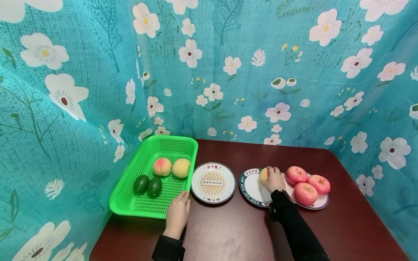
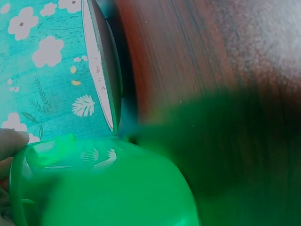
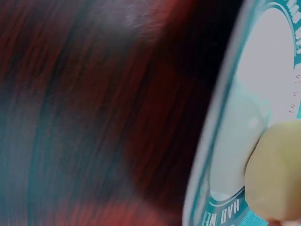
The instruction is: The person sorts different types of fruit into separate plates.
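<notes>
My right hand (image 1: 274, 179) holds a yellow peach (image 1: 263, 176) at the green-rimmed white plate (image 1: 255, 188). In the right wrist view the peach (image 3: 277, 172) appears at the lower right against the plate (image 3: 265, 52); whether it touches the plate I cannot tell. My left hand (image 1: 177, 212) grips the near right rim of the green plastic basket (image 1: 130, 208), and in the left wrist view its fingers (image 2: 11, 141) lie over the basket's edge (image 2: 108, 188). Inside the basket sit two peaches (image 1: 162, 167) and two dark green avocados (image 1: 154, 186).
Between the basket and the green-rimmed plate stands a plate with a sunburst pattern (image 1: 213, 182). Three red apples (image 1: 305, 193) sit on a plate (image 1: 321, 203) at the right, close beside my right hand. Flowered teal cloth (image 1: 222, 90) hangs behind the dark wooden table (image 1: 228, 232).
</notes>
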{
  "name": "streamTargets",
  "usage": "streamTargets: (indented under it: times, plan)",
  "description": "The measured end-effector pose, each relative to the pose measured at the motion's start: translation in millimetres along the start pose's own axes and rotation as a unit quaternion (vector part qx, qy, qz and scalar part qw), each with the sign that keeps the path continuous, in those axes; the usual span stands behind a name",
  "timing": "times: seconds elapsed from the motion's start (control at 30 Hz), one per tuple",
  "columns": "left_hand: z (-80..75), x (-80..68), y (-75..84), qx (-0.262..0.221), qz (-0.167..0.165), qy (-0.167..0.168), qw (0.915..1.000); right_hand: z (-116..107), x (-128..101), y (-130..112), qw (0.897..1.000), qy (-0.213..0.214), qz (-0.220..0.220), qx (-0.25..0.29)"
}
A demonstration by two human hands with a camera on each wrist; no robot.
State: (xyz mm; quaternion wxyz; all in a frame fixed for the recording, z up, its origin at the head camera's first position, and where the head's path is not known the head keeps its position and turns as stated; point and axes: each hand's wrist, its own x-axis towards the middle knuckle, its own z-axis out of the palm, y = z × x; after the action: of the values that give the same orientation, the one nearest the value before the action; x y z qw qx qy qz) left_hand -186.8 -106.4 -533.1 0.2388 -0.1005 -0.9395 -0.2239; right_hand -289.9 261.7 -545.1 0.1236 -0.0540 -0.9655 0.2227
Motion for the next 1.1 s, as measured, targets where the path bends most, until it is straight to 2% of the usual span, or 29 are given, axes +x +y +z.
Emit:
streamTargets:
  times: [0.17,0.3,0.47,0.53,0.6,0.73,0.93,1.1]
  plan:
    - [0.2,1.3,1.5,0.001,0.0,0.001,1.0,1.6,1.8,1.9,1.0,-0.003,-0.014,-0.018]
    - [-0.1,1.4,1.7,0.009,0.0,0.004,1.0,4.2,2.0,1.5,1.0,0.006,-0.027,0.0]
    - [1.7,3.8,3.3,0.007,0.0,-0.001,1.0,5.4,-6.3,-2.3,0.995,0.081,-0.049,0.039]
    - [2.1,3.9,3.7,0.009,0.002,-0.002,1.0,5.0,-14.4,-6.6,0.99,0.112,-0.075,0.04]
    - [1.8,3.2,3.6,0.01,0.002,0.002,0.9999,5.4,-24.7,-13.0,0.986,0.122,-0.11,0.027]
    - [0.3,1.8,2.3,0.016,0.0,0.011,0.9998,10.1,-48.6,-28.5,0.982,0.078,-0.169,-0.003]
    - [-0.9,2.3,2.2,0.014,-0.002,0.007,0.9999,23.0,-80.1,-41.5,0.983,-0.025,-0.174,-0.046]
    - [-0.7,2.3,3.5,0.013,-0.003,0.0,0.9999,29.4,-90.8,-43.3,0.978,-0.039,-0.19,-0.08]
